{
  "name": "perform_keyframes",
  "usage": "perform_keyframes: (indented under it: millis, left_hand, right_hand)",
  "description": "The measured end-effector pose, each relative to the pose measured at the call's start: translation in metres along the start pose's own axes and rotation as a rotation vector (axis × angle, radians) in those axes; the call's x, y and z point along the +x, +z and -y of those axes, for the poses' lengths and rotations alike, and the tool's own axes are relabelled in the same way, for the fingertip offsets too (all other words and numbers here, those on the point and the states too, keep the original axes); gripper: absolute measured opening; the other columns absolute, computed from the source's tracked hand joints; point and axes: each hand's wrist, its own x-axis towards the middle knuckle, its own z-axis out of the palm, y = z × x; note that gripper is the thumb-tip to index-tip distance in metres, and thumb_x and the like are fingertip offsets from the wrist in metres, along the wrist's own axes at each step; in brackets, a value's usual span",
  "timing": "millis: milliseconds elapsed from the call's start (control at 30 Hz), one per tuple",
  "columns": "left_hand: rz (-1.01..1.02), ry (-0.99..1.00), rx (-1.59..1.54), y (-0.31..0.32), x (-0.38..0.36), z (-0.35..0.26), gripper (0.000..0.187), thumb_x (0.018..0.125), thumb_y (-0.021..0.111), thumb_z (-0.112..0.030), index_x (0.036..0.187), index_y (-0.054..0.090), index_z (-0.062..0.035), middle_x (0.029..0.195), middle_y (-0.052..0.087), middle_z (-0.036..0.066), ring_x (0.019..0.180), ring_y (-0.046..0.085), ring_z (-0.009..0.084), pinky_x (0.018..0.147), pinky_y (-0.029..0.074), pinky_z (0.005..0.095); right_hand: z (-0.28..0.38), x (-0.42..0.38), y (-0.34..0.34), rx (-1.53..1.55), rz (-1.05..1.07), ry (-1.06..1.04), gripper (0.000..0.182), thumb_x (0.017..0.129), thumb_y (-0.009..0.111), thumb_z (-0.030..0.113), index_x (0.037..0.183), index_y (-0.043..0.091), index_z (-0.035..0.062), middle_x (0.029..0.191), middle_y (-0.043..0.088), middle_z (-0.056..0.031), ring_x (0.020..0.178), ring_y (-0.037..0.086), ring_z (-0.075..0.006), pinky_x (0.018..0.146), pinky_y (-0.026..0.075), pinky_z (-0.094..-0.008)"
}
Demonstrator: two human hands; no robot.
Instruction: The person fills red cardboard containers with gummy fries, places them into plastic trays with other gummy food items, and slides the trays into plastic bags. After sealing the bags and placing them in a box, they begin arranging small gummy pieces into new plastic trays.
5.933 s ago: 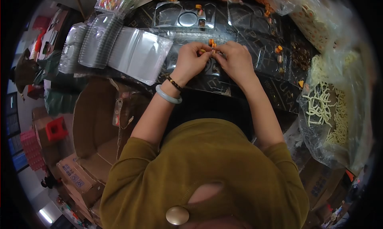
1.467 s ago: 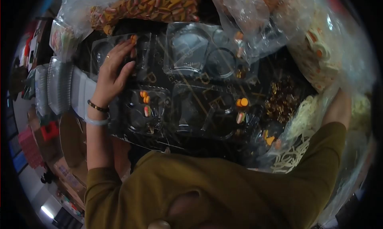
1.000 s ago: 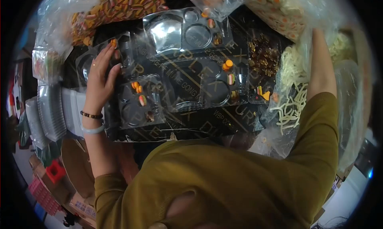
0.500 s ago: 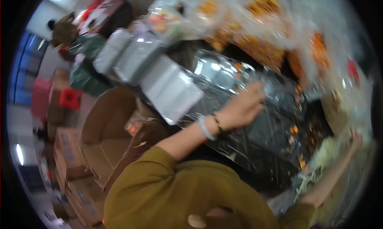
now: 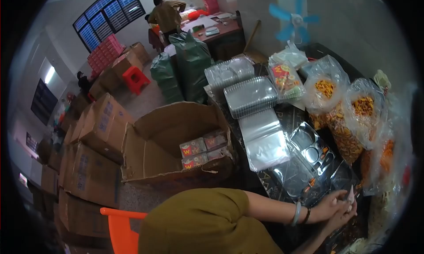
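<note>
My left hand [image 5: 327, 206], with a pale bracelet and a dark band at the wrist, meets my right hand [image 5: 343, 215] at the lower right. Both have bent, closed fingers. A small pale pinkish item [image 5: 351, 194] sticks up at their fingertips; what it is cannot be made out. Just beyond the hands lie clear plastic trays [image 5: 312, 154] with orange bits in them. A stack of clear flat bags [image 5: 264, 140] is farther left on the dark table.
An open carton [image 5: 134, 154] with small printed packs stands left of the table. Bags of orange snacks [image 5: 344, 137] line the far right side. Clear lids [image 5: 251, 97], green sacks [image 5: 192, 61], an orange chair [image 5: 119, 232] and stacked cartons [image 5: 90, 172] are around. Another person [image 5: 167, 15] stands far back.
The view has swung and sharpened. My left hand has left the clear trays, and my right hand has come from the far right bags; the two are now together.
</note>
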Motion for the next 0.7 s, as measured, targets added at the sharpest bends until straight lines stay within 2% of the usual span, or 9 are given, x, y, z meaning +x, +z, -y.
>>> perform_keyframes:
  millis: [33,100,133,200,367,467,500,600,700]
  left_hand:
    - [0.02,-0.037,-0.016,-0.011,0.003,-0.011,0.029,0.091,0.058,-0.017,0.114,0.057,0.0024,0.105,0.063,0.009,0.098,0.057,0.0142,0.084,0.047,0.0264]
    - [-0.066,-0.003,0.051,-0.026,0.004,-0.005,0.022,0.092,0.059,-0.014,0.108,0.059,0.0,0.094,0.063,0.001,0.084,0.056,0.0055,0.072,0.048,0.0202]
    - [-0.096,-0.148,-0.013,-0.026,0.004,-0.026,0.02,0.091,0.06,-0.014,0.107,0.06,-0.0012,0.089,0.062,-0.001,0.078,0.056,0.0043,0.068,0.047,0.0195]
    - [-0.05,-0.229,-0.193,-0.041,0.011,-0.036,0.02,0.091,0.06,-0.014,0.106,0.059,-0.0012,0.084,0.065,0.003,0.072,0.061,0.0098,0.063,0.052,0.0228]
    - [0.008,-0.356,-0.19,-0.078,0.032,-0.053,0.022,0.093,0.056,-0.018,0.104,0.059,0.0007,0.085,0.066,0.011,0.069,0.067,0.0199,0.054,0.057,0.0304]
    - [-0.139,-0.464,-0.33,-0.075,0.035,-0.061,0.023,0.095,0.054,-0.021,0.106,0.058,-0.0006,0.093,0.065,0.01,0.078,0.066,0.0191,0.067,0.055,0.0315]
    - [-0.065,-0.458,-0.35,-0.075,0.03,-0.064,0.024,0.094,0.057,-0.02,0.108,0.057,-0.0005,0.093,0.064,0.009,0.078,0.064,0.0163,0.072,0.053,0.0292]
    - [-0.084,-0.303,-0.139,-0.068,0.016,-0.058,0.025,0.092,0.06,-0.018,0.109,0.056,-0.0001,0.091,0.064,0.008,0.076,0.063,0.0137,0.073,0.051,0.0267]
    - [0.021,-0.261,-0.124,-0.071,0.017,-0.068,0.028,0.09,0.062,-0.016,0.111,0.055,0.0014,0.089,0.063,0.007,0.067,0.061,0.0113,0.055,0.05,0.0223]
  right_hand:
    - [0.002,-0.002,0.001,0.006,-0.009,0.007,0.032,0.093,0.054,0.015,0.122,0.05,0.0022,0.111,0.057,-0.0095,0.093,0.055,-0.0161,0.079,0.047,-0.0279]
    - [0.01,-0.005,0.005,0.039,-0.053,0.051,0.031,0.094,0.053,0.015,0.122,0.05,0.0018,0.112,0.056,-0.0092,0.095,0.054,-0.015,0.081,0.046,-0.0275]
    - [0.013,-0.004,0.007,0.064,-0.081,0.088,0.03,0.095,0.052,0.014,0.122,0.05,0.0016,0.112,0.056,-0.009,0.096,0.054,-0.0145,0.083,0.046,-0.0273]
    - [0.029,0.001,0.014,0.206,-0.107,0.241,0.024,0.094,0.054,0.014,0.115,0.054,0.0021,0.106,0.056,-0.0059,0.093,0.052,-0.0108,0.081,0.044,-0.0234]
    - [0.022,0.006,0.033,0.722,-0.131,0.451,0.021,0.095,0.056,0.02,0.107,0.054,0.0032,0.09,0.059,-0.0042,0.078,0.055,-0.0082,0.066,0.046,-0.0202]
    - [0.031,0.006,0.048,0.579,-0.156,0.373,0.027,0.095,0.056,0.025,0.108,0.052,0.0024,0.093,0.058,-0.0041,0.08,0.055,-0.0071,0.067,0.047,-0.0194]
    - [0.032,0.006,0.053,0.518,-0.175,0.319,0.025,0.095,0.056,0.024,0.107,0.052,0.0028,0.091,0.057,-0.0031,0.079,0.053,-0.0062,0.066,0.046,-0.0195]
    - [0.032,0.004,0.062,0.434,-0.188,0.252,0.02,0.096,0.055,0.022,0.104,0.053,0.0041,0.087,0.055,-0.0011,0.077,0.048,-0.004,0.064,0.043,-0.0196]
    - [0.039,0.003,0.058,0.564,-0.235,0.262,0.022,0.095,0.055,0.023,0.106,0.052,0.0041,0.089,0.056,-0.0016,0.075,0.05,-0.0048,0.064,0.045,-0.0197]
